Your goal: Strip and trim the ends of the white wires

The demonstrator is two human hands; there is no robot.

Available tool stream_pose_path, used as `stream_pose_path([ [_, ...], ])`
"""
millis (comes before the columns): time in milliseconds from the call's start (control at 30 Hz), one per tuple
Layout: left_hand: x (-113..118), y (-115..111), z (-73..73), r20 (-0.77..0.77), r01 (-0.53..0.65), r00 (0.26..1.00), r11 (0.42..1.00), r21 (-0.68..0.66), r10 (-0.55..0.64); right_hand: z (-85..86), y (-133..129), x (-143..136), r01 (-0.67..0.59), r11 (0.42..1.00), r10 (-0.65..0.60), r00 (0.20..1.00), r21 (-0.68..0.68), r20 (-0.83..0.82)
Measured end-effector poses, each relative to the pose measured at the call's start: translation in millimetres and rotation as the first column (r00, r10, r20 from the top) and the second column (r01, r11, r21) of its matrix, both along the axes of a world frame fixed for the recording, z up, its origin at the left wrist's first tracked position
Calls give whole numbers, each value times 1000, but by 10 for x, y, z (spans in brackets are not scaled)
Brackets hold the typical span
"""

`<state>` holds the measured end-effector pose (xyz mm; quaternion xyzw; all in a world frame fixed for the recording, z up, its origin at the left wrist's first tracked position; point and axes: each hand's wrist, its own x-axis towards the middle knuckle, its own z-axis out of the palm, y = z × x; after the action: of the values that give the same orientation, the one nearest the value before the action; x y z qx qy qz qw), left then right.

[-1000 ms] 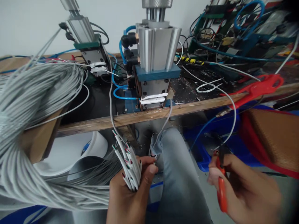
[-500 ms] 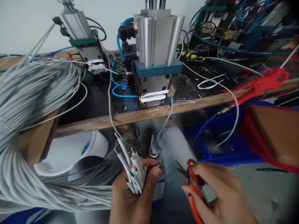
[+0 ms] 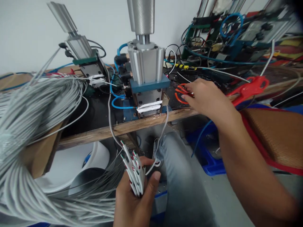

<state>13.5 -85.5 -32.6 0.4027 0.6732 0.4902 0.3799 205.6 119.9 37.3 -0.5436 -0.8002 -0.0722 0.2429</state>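
Observation:
A bunch of white cables point(image 3: 135, 176) with red and green wire tips stands upright in my left hand point(image 3: 138, 192), its thumb and index finger apart. The bunch runs on into a large grey cable coil point(image 3: 42, 110) at the left. My right hand point(image 3: 201, 96) reaches over the bench to the right of the middle press, its fingers at the orange-handled scissors point(image 3: 181, 94), which lie low over the black bench top. Its fingertips overlap the handles; whether they still grip them is unclear.
A silver press point(image 3: 148, 66) stands at the bench's wooden edge point(image 3: 94, 134), a second press point(image 3: 80, 50) behind it at left. Red cutters point(image 3: 252, 90) lie at the right edge. Below are a white bucket point(image 3: 100, 154), a blue crate point(image 3: 213, 165) and a brown seat point(image 3: 274, 135).
My right hand has moved up and forward from beside my left hand to the bench top, taking the scissors along. The view has tilted up. My left hand still holds the cables.

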Motion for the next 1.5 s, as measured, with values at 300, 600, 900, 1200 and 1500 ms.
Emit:
stream_pose_path([
  [300,-160,4,-126,218,65,973,997,32,-70,-350,-1317,-478,-687,672,364,633,-278,-683],
  [600,-109,-7,-9,90,76,991,978,194,-95,-728,-1391,-643,-776,621,32,162,-107,-986],
  [900,-136,-27,-71,86,-164,986,945,285,145,-886,-1596,-643,-828,484,-321,134,-284,-937],
  [1200,-61,9,43,108,-60,993,980,189,40,-834,-1684,-660,-782,522,-174,294,-341,-940],
  [1500,-45,7,45,19,-73,997,968,241,70,-842,-1707,-630,-741,544,-76,423,-394,-903],
])
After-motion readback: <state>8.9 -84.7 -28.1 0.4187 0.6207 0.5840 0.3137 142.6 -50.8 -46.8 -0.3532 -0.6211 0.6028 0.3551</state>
